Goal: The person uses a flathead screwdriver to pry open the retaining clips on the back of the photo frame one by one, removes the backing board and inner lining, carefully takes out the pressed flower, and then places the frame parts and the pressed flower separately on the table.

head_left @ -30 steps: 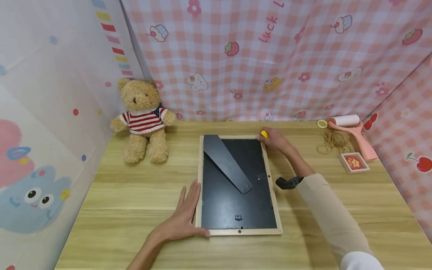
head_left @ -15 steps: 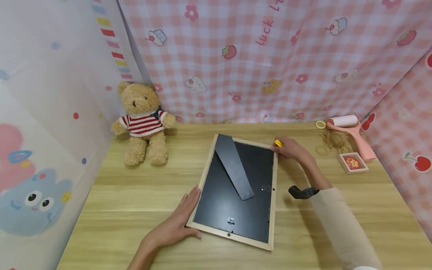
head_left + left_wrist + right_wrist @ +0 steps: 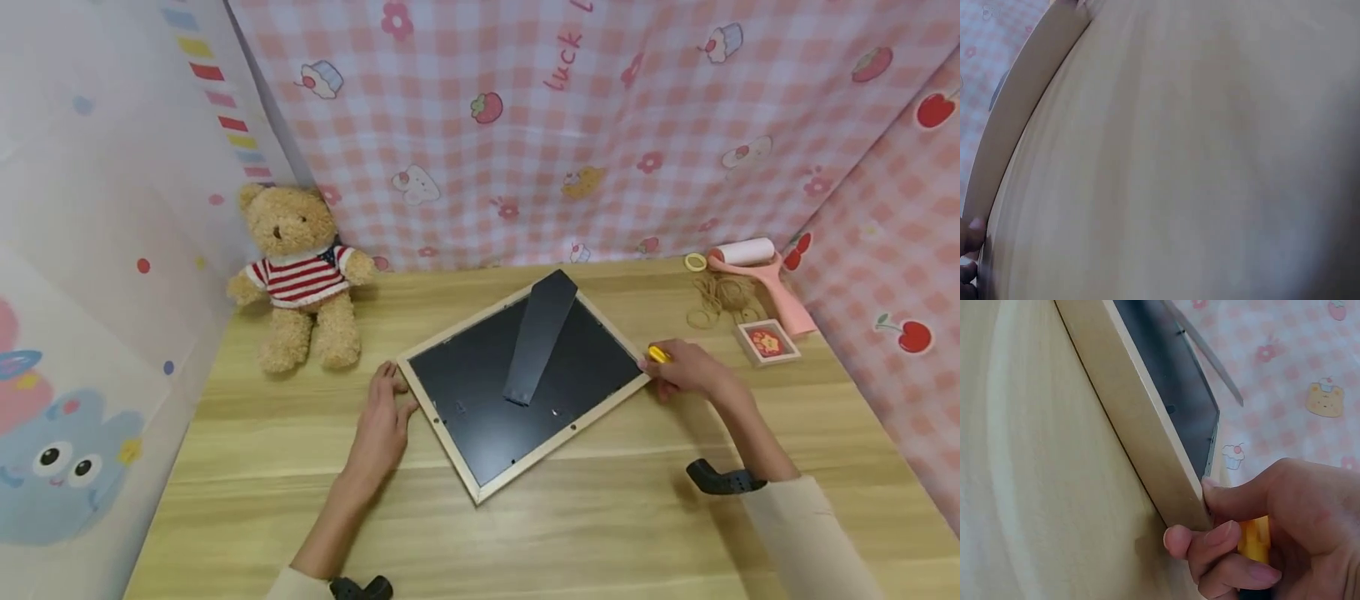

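Pinches the picture frame, lying back side up on the bench, at its right corner with the right hand, clasping a yellow object too; touches the left corner with the left hand, cannot tell whether gripping.

The panel is black, the frame pale beige, the held object yellow, the far curtain pink-and-white checked.
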`<action>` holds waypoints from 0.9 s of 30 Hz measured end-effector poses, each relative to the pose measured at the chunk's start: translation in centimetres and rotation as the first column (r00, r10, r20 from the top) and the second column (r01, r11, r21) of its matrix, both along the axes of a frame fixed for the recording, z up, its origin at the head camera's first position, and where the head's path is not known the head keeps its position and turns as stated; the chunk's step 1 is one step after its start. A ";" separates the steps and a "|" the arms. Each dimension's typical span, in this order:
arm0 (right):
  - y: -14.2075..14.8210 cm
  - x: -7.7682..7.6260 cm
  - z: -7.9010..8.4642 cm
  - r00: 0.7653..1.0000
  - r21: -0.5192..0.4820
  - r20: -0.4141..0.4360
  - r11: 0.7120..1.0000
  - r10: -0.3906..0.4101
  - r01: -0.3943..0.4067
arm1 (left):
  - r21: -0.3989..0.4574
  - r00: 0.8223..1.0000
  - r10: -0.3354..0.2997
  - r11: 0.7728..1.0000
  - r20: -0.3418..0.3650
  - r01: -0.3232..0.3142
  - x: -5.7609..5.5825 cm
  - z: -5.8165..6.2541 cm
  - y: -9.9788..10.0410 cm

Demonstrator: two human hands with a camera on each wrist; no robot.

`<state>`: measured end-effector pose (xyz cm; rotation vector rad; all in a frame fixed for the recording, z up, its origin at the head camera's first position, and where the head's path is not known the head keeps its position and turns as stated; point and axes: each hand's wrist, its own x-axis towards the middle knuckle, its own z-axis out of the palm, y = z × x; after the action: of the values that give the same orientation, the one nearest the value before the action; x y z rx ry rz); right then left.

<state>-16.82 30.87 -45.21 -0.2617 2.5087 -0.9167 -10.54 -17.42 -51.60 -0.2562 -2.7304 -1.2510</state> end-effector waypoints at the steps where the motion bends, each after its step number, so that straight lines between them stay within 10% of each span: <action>1: -0.1 0.4 -0.1 1.000 -0.001 0.004 1.000 -0.014 0.014 | -0.014 1.000 -0.006 1.000 0.002 0.006 -0.1 0.0 0.2; 7: -0.5 2.8 -0.3 0.996 -0.051 0.025 0.995 -0.080 0.081 | 0.054 0.981 -0.156 0.987 0.117 0.150 -0.6 0.5 0.2; 15: -0.8 6.4 -0.9 0.989 -0.109 0.038 0.983 -0.142 0.146 | 0.074 0.841 -0.415 0.906 0.347 0.417 -3.0 0.8 -1.3; 27: -2.0 10.0 -1.1 0.952 -0.160 0.141 0.942 -0.273 0.294 | 0.170 0.777 -0.461 0.886 0.429 0.431 -6.8 -0.4 -2.5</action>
<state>-6.77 28.85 -46.26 0.1019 2.3957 -1.2377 -17.38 -19.89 -51.98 -0.7310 -3.1356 -1.7054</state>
